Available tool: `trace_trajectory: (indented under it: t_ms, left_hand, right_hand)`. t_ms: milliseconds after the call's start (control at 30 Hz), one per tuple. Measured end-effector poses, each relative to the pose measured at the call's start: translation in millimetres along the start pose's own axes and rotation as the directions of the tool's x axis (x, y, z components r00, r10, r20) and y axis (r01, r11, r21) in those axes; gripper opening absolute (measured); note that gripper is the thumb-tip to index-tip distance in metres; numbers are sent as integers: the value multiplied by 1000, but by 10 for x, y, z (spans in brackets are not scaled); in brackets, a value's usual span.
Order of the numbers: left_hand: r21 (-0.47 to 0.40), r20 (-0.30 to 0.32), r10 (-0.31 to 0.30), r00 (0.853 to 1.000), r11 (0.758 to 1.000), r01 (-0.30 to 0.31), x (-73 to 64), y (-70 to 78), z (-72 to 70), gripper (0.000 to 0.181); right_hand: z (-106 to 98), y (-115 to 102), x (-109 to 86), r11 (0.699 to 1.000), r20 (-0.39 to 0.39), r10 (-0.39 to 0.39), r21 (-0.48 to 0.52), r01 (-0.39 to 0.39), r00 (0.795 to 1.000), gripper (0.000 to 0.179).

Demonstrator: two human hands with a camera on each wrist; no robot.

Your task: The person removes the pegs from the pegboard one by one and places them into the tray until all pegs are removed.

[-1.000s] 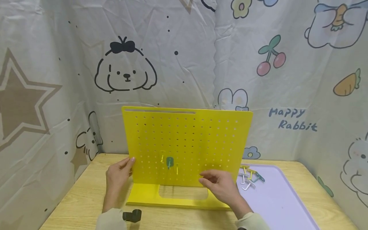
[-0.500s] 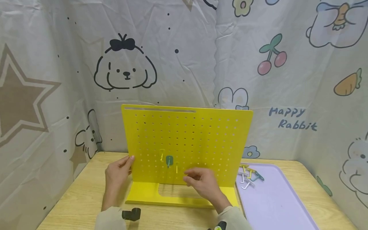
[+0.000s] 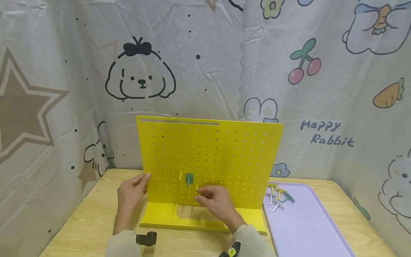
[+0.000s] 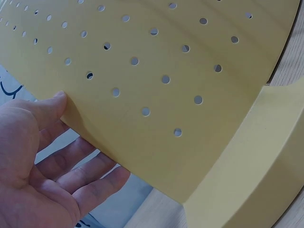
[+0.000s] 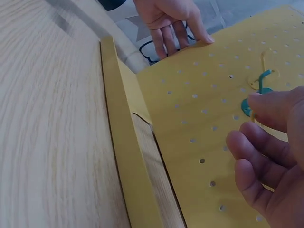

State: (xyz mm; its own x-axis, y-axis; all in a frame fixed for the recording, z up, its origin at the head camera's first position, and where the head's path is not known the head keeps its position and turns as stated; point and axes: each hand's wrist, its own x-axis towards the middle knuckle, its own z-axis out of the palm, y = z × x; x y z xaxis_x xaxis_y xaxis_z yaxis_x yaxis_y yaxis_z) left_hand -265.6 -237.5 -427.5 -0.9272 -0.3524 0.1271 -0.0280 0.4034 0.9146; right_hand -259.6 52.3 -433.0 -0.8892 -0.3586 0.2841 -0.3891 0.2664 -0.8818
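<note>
The yellow pegboard stands upright on its base. My left hand grips its left edge; in the left wrist view the thumb lies on the front and the fingers reach behind. Three hooks hang on the board: a yellow hook, a green hook and another yellow hook lower to the right. My right hand is at this lower yellow hook, thumb and index finger around its end with a gap between them. In the right wrist view the thumb partly covers the green hook.
A lilac tray lies on the wooden table to the right of the board. Several loose hooks, yellow, white and green, lie at its far left corner. A printed curtain stands behind the table.
My right hand has moved left across the front of the board to the lower yellow hook. My left hand keeps its grip on the board's edge, and the hooks stay in place.
</note>
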Motion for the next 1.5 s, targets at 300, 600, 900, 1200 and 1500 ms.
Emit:
trace_trajectory:
  t_ms: [300,600,900,1200,1500]
  left_hand:
    - [-6,-4,-1,1000,1000,1,2,-15,7,62]
    - [-1,-5,2,1000,1000,-2,10,-16,7,61]
    - [1,-10,-6,1000,1000,6,0,19,1,61]
    - [-9,-9,-18,1000,1000,18,0,28,4,60]
    - [-16,-13,-9,1000,1000,9,2,19,15,59]
  right_hand:
    - [28,20,19,999,-40,-17,-40,15,999,16]
    - [39,41,-3,994,-69,-72,-90,66,995,14]
    - [-74,-26,-95,987,-9,-39,-154,37,999,17]
    - [-374,-63,-286,977,-44,-18,-214,8,999,16]
    - [-796,0,-543,970,-137,-27,-242,-7,990,8]
